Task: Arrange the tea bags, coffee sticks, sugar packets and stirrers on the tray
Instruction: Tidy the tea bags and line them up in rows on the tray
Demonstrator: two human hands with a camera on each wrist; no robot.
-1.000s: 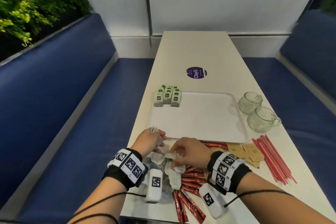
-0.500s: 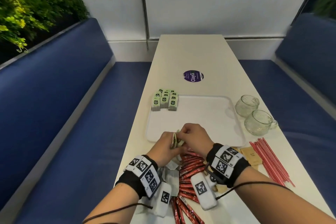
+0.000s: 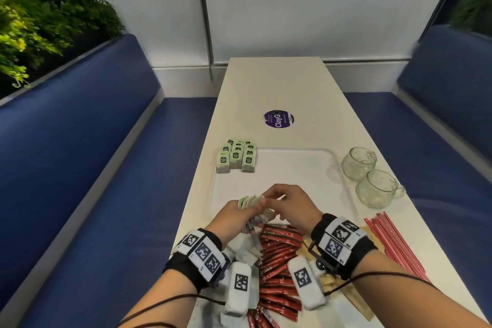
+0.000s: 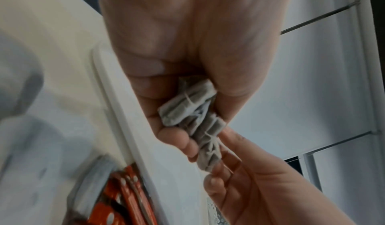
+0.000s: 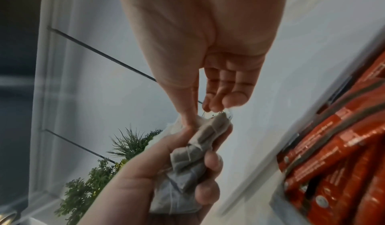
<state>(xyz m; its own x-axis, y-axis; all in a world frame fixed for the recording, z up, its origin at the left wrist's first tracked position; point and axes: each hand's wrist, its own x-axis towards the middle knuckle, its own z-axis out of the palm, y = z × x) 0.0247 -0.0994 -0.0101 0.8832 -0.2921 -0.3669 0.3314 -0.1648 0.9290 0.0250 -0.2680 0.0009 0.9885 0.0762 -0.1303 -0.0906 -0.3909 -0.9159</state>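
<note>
White rounded-corner tray (image 3: 292,168) on the worktop (image 3: 274,82): green-tagged tea bags (image 3: 237,158) stand in rows at its far-left corner. Left hand (image 3: 234,214) grips a bunch of soft grey paper tea bags (image 4: 193,113) above the tray's near edge; right hand (image 3: 290,205) fingers (image 5: 227,95) pinch their strings. Glossy red coffee sticks (image 3: 277,261) lie heaped nearer.

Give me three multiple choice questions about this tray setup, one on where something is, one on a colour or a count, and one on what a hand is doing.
1. Where do the arranged tea bags stand on the tray?
A. far left corner
B. near right corner
C. centre

2. How many glass cups stand right of the tray?
A. one
B. two
C. four

3. What is the left hand doing?
A. resting flat
B. gripping a bunch of tea bags
C. holding a stirrer

Answers: 1 A, green tags cluster at that corner. 2 B, two cups stand there. 3 B, its fingers curl round the bags.
</note>
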